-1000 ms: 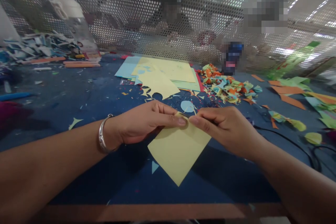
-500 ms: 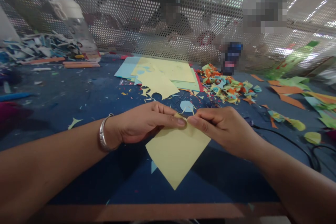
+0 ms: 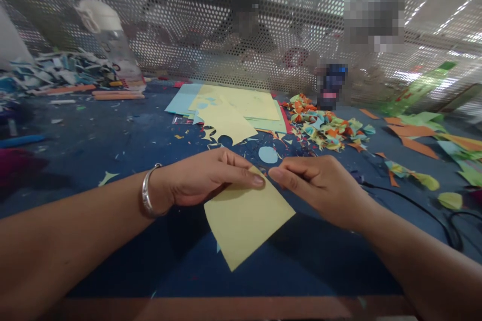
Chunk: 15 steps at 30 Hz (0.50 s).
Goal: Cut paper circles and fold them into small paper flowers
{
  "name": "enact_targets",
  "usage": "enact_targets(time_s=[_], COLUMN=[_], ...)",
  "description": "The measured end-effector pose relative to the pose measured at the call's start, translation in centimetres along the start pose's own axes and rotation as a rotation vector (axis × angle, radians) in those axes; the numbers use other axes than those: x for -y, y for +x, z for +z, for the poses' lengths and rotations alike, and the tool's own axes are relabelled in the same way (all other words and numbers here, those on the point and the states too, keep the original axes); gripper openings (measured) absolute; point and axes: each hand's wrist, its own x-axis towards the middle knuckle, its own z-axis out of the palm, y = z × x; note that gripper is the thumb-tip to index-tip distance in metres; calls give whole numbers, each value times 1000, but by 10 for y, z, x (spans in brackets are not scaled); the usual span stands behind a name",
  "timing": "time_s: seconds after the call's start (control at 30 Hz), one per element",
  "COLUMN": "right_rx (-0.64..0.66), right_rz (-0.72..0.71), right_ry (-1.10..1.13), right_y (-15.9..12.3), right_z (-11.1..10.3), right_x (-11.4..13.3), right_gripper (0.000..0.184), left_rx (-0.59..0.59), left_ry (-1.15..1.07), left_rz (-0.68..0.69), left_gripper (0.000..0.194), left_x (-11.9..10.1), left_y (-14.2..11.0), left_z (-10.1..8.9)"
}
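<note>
A pale yellow sheet of paper (image 3: 250,223) hangs tilted above the table, one corner pointing down towards me. My left hand (image 3: 213,175) is closed on its upper edge, thumb on top and fingers tucked behind. Just right of that edge, my right hand (image 3: 320,180) is closed with thumb against curled fingers and a small gap to the sheet. Whatever may be in that pinch is hidden. A light blue paper circle (image 3: 268,155) lies on the table just beyond both hands.
Stacked coloured sheets (image 3: 259,103), one with cut-out curves, lie ahead. Small folded paper pieces (image 3: 331,128) are heaped to their right. A clear bottle (image 3: 122,55) stands back left near paper scraps (image 3: 64,72). A black cable (image 3: 410,195) runs at right; a perforated metal screen (image 3: 181,25) closes the back.
The yellow sheet has turned, its lower corner swinging left. My right hand has come away from its edge, while my left hand still grips it. Thin strips near the fingertips no longer show.
</note>
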Motion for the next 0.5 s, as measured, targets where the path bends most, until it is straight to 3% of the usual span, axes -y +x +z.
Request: enact_targets(time_s=[0.1, 0.23, 0.3, 0.33, 0.4, 0.5], right_rx=[-29, -80, -128, -159, -213, -272], right_rz=[-11, 9, 32, 45, 71, 102], right_ry=[-3, 3, -17, -31, -54, -68], right_y=[0, 0, 0, 1, 2, 4], right_z=[-2, -7, -10, -11, -14, -15], right_x=[-1, -3, -5, -6, -7, -8], right_gripper=[51, 53, 53, 53, 54, 54], left_rx=[-118, -348, -437, -512, -649, -599], left_ry=[349, 1144, 1344, 1404, 1454, 1330], left_rz=[7, 83, 109, 173, 372, 498], left_gripper=[21, 32, 22, 17, 24, 25], left_x=[-12, -32, -35, -33, -24, -4], left_y=[-7, -19, -21, -20, -13, 5], left_z=[-18, -56, -67, -68, -60, -32])
